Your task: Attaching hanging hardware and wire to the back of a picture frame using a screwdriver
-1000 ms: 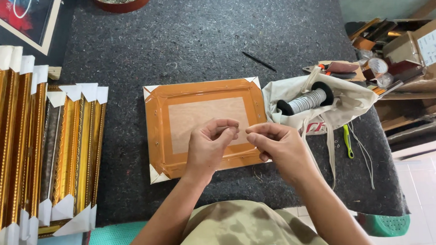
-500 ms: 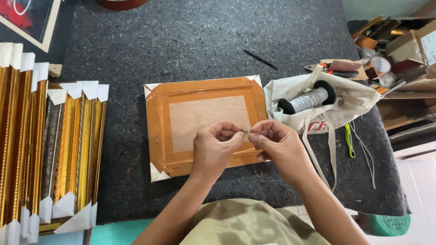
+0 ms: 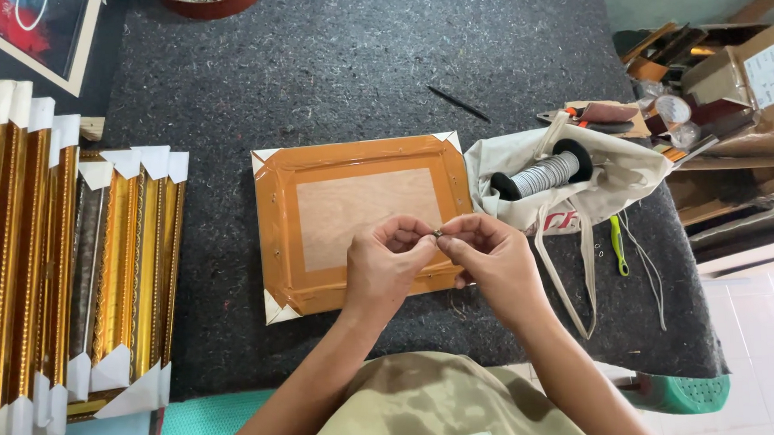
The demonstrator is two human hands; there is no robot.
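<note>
An orange picture frame (image 3: pixel 315 164) lies face down on the dark felt table (image 3: pixel 328 63), white protectors on its corners. Above the frame's lower right edge, my left hand (image 3: pixel 389 265) and my right hand (image 3: pixel 491 258) meet fingertip to fingertip. Between them they pinch a tiny dark metal piece (image 3: pixel 438 233); it is too small to identify. A thin wire seems to run from it, but I cannot make it out clearly.
Gold frames (image 3: pixel 67 257) with white corner protectors stand stacked at the left. A cloth bag (image 3: pixel 611 177) carrying a spool of wire (image 3: pixel 543 173) lies right of the frame. A black pen (image 3: pixel 458 103) lies behind. Boxes and clutter (image 3: pixel 729 81) fill the right side.
Both hands stay joined over the frame's lower right edge; they have shifted slightly to the right while the fingertips work the small piece. Nothing else has moved.
</note>
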